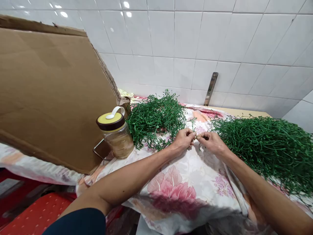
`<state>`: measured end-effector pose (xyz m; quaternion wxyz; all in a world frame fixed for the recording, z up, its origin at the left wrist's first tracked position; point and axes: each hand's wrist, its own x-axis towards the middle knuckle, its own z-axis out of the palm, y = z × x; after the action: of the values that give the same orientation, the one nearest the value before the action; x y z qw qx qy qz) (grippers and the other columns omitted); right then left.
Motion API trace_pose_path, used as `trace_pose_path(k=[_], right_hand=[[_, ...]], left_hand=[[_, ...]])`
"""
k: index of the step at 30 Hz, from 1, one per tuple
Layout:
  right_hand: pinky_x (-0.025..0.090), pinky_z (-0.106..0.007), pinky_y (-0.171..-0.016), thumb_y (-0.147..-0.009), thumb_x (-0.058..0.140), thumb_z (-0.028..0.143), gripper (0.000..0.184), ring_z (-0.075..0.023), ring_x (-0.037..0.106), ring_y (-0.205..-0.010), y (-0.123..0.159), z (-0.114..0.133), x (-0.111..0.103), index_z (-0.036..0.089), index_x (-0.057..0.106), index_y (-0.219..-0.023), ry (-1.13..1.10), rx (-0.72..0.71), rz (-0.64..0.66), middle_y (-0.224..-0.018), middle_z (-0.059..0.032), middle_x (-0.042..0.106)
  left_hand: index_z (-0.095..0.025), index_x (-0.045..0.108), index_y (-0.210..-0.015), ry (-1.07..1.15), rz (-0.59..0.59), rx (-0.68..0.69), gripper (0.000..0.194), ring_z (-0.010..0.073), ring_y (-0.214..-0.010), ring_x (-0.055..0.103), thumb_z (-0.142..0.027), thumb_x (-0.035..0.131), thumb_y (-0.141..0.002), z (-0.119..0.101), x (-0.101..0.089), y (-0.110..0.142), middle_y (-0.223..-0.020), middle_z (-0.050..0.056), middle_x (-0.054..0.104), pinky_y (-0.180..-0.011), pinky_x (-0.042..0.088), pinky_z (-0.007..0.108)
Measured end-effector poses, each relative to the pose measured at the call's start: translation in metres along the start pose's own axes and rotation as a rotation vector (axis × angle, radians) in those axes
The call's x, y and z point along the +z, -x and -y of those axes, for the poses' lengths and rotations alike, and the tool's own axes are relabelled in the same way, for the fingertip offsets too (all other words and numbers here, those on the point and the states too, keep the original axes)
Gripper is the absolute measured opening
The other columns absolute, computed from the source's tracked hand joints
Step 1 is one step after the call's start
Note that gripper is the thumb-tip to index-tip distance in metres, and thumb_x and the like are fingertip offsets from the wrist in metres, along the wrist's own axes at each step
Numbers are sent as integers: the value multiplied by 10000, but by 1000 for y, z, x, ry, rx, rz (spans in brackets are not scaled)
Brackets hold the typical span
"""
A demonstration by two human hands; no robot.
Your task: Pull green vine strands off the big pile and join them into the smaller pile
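Note:
My left hand [184,140] and my right hand [210,143] meet in the middle of the view, their fingertips pinching a small pale piece [195,137] between them. It is too small to identify and may be a thin strand. A tangled heap of green plastic-coated wire netting [155,119] lies just beyond my left hand. A larger heap of the same green tangle [265,151] spreads to the right of my right hand, with thin strands reaching near my fingers. Both heaps rest on a floral cloth [171,192].
A glass jar with a yellow and brown lid [116,137] stands left of the near heap, beside a large cardboard sheet [49,94] with a wire stand behind it. White tiles [171,39] form the back wall, with a metal bracket [210,88]. A red stool [36,209] sits low at left.

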<state>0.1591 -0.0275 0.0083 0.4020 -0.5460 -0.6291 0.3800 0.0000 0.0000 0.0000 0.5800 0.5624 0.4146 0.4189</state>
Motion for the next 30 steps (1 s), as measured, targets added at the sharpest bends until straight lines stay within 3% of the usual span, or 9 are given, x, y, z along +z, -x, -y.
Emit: trace_pose_path(k=[4,9,12,17,23,30], right_hand=[[268,-240,-471,-759,627,440,298,-99,402,-496,2,2,3,160,624,-658,26,34,-8,-563,4,563],[222,-252,-449,-733,618,377,271,-103,382,-452,-3,-5,4,176,582,-555,192,89,-76,-460,20,486],[238,-255,-459,-695,631,328,229,-108,390,-460,-8,-11,0,176,586,-529,264,87,-163,-452,19,478],[289,-243,-459,-721,669,431,273,-105,400,-489,-14,-16,-15,169,626,-660,77,21,-191,-553,12,532],[172,-229,-402,-706,719,448,392,-59,263,-430,-13,-9,-26,155,691,-965,-157,104,-199,-601,55,490],[123,-208,-404,-686,789,449,424,-29,247,-439,-8,6,-29,154,666,-964,-346,148,-98,-726,10,607]], left_hand=[[-188,517,-763,-117,-27,60,160,102,-478,472,-312,565,-853,2,1,4,-589,-34,508,-471,384,223],[-196,527,-753,-517,-20,534,105,150,-730,498,-209,538,-856,-2,-1,17,-761,19,557,-708,419,274],[-199,552,-811,-565,20,661,105,163,-777,511,-226,507,-903,-7,-2,21,-834,41,580,-765,413,285],[-199,526,-788,-473,-106,527,160,143,-666,482,-271,492,-927,-13,-7,14,-694,-1,533,-671,378,262],[-200,529,-767,-371,-156,415,171,128,-599,462,-299,518,-907,-15,-10,9,-619,-22,517,-601,347,246],[-193,515,-754,-412,-140,425,196,117,-593,443,-305,525,-914,-13,-9,10,-612,-33,493,-603,342,245]])
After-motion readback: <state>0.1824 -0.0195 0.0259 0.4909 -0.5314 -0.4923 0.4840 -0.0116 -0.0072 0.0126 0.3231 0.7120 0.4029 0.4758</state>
